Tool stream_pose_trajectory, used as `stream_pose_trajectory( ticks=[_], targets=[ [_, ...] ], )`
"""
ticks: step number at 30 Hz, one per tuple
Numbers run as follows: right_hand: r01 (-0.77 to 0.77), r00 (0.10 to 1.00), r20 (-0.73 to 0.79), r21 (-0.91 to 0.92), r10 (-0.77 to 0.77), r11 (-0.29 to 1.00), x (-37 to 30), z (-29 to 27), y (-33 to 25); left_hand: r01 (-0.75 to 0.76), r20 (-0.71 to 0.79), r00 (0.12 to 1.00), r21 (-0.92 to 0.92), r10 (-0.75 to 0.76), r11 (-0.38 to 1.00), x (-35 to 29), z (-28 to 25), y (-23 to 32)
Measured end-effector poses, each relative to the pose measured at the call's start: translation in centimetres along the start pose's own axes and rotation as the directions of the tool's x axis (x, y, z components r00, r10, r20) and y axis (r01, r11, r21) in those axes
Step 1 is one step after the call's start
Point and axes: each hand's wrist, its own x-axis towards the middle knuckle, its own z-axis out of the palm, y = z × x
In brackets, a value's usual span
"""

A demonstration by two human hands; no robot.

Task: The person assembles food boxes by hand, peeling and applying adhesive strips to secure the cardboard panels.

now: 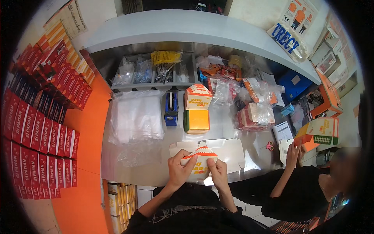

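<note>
Close in front of me, a white paper food carton (201, 168) with an orange scalloped flap and yellow print is held up by its two sides. My left hand (179, 169) is closed on its left side, thumb against the near face. The other side is gripped by my right hand (219, 174), with that thumb also on the face. Beneath and behind it lies unfolded white cardboard (230, 153) on the metal table. Farther back stands a folded yellow, green and orange food box (196, 121) with its lid up. The carton's far side is hidden.
A blue tape dispenser (171, 109) and a stack of clear plastic bags (136, 117) lie left. Behind is a grey divided tray (156, 84). Wrapped packs (255, 115) and pink scissors (269, 146) are right. A co-worker's hand (294, 154) holds another box (321, 130). Red boxes (39, 128) fill the left.
</note>
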Motion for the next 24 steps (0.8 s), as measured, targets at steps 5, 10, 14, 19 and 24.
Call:
stream_pose_trajectory(
  ticks=[5, 10, 14, 19, 24],
  targets=[
    [-0.006, 0.997, 0.070, -0.177, 0.019, 0.984, 0.2, -0.5, -0.4, 0.147, 0.037, 0.989, -0.261, -0.142, 0.954, 0.6, -0.8, -0.3],
    [0.026, 0.986, -0.169, 0.111, -0.007, 0.993, 1.5, -0.1, -0.7, 0.004, 0.325, 0.946, -0.016, 0.002, 1.000, -2.7, -1.0, -4.6],
    [0.116, 0.992, -0.025, -0.142, -0.120, 0.983, 0.9, 0.4, 1.0, 0.216, 0.101, 0.974, -0.126, -0.204, 0.968, -1.2, -2.5, -1.9],
    [0.023, 0.930, 0.356, 0.187, -0.089, 0.982, 1.7, -1.8, 1.4, 0.151, 0.342, 0.939, -0.334, -0.030, 0.930, -0.4, -4.6, -4.0],
    [-0.117, 0.964, 0.206, -0.244, 0.170, 0.963, 2.9, -1.2, -0.5, -0.011, 0.455, 0.885, -0.182, 0.094, 0.983, 0.3, -4.1, -3.4]
  ],
)
